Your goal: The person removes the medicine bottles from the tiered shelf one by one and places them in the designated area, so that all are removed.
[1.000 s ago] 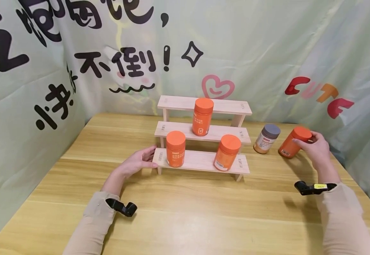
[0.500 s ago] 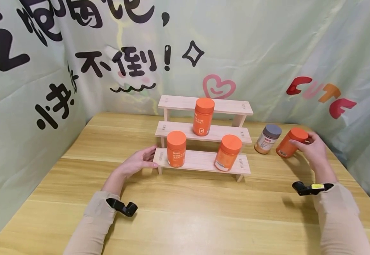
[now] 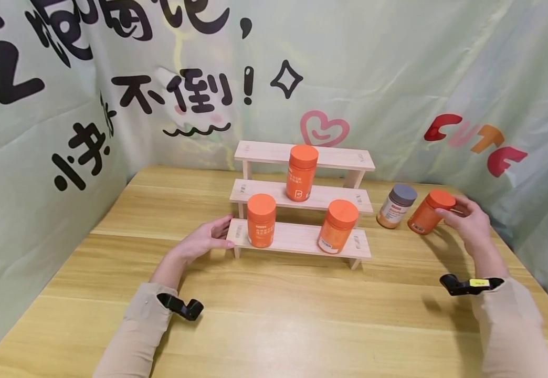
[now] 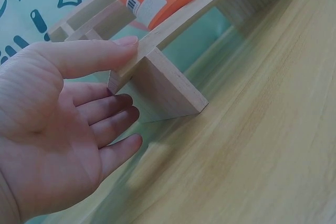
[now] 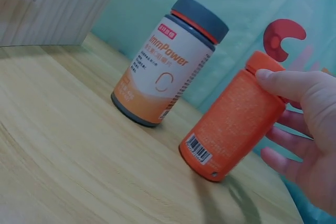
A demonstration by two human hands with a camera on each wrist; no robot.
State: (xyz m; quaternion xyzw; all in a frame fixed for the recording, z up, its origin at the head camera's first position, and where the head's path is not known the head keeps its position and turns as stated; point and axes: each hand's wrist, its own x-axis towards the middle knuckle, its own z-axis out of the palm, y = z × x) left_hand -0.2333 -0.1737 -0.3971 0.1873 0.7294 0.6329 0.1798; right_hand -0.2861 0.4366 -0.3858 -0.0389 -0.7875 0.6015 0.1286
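My left hand (image 3: 203, 239) holds the left end of a pale wooden three-step shelf (image 3: 297, 239). In the left wrist view, its thumb lies on top of the lowest board and its index finger is at the end. An orange supplement jar (image 3: 427, 214) stands on the table at the right. Around its neck is my right hand (image 3: 470, 223), thumb in front and fingers behind, all loosely extended. Beside that jar stands a grey-lidded jar (image 5: 163, 69) with a white and orange label. The far side of the orange jar is hidden.
Two orange jars stand on the lowest step, one left (image 3: 261, 228) and one right (image 3: 336, 228). A third orange jar (image 3: 299, 181) stands on the middle step. A printed cloth (image 3: 373, 79) hangs behind the wooden table (image 3: 274, 315).
The right-hand orange jar has shifted slightly left towards the grey-lidded jar. My right hand went left with it, then slid back right while the jar stayed. My left hand keeps its place.
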